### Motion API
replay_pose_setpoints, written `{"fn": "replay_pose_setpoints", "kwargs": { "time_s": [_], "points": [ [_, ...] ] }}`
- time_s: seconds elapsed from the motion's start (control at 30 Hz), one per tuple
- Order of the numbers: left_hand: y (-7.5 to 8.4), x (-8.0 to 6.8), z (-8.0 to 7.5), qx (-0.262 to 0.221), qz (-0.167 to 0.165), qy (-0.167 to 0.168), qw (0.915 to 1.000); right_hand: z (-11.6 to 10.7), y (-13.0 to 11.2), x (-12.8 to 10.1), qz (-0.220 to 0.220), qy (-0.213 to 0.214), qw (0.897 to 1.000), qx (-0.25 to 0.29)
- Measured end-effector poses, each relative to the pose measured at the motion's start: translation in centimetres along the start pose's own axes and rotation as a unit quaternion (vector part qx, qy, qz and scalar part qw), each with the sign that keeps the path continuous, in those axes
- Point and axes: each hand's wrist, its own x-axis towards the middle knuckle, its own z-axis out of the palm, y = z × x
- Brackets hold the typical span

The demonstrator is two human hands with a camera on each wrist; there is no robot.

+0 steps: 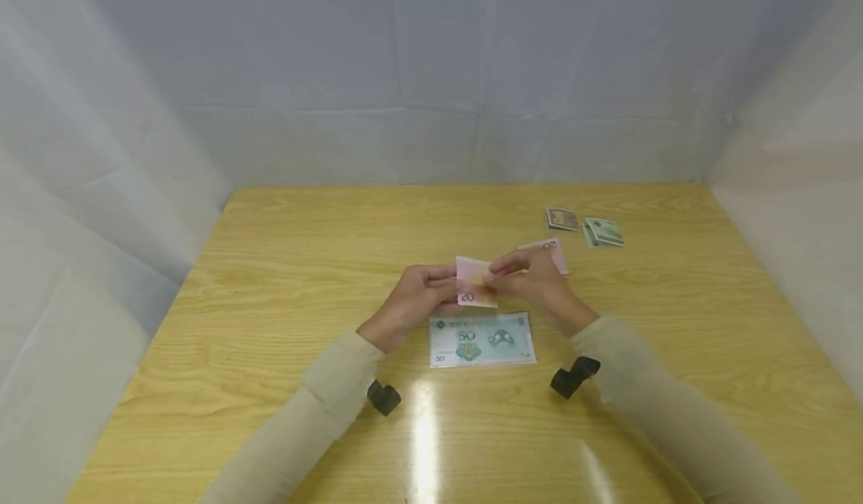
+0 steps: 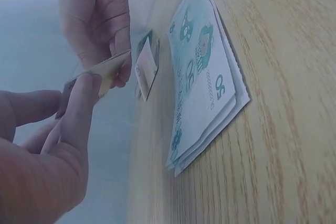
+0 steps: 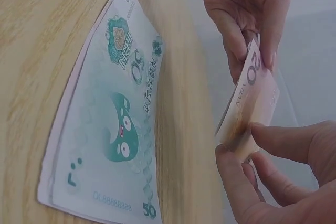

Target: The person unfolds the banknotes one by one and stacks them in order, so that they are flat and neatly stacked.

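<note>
Both hands hold a folded pink-orange banknote (image 1: 475, 282) marked 20 just above the table. My left hand (image 1: 418, 302) pinches its left edge and my right hand (image 1: 529, 279) pinches its right edge. The wrist views show the same folded note (image 3: 251, 106) (image 2: 107, 74) bent between the fingertips. Right below the hands a small stack of green 50 notes (image 1: 482, 339) (image 3: 113, 124) (image 2: 202, 82) lies flat on the wooden table (image 1: 270, 294).
Another pink 20 note (image 1: 554, 253) lies behind my right hand. Farther back right sit a brownish folded note (image 1: 562, 219) and a green folded note (image 1: 603, 232). White fabric walls enclose the table on three sides.
</note>
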Motion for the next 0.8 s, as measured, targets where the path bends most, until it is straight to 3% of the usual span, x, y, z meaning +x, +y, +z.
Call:
{"fn": "replay_pose_setpoints", "kwargs": {
  "time_s": [0.23,0.63,0.8],
  "points": [
    [-0.10,0.08,0.03,0.001,0.005,-0.018,0.9998,0.46,-0.23,-0.28,-0.007,-0.008,1.000,-0.015],
    [-0.28,0.09,-0.21,-0.021,0.030,-0.065,0.9972,0.85,-0.54,-0.83,-0.002,-0.045,0.999,0.020],
    [-0.18,-0.04,-0.23,-0.025,0.036,-0.065,0.9969,1.05,-0.59,-0.93,0.006,-0.053,0.998,0.036]
  ]
}}
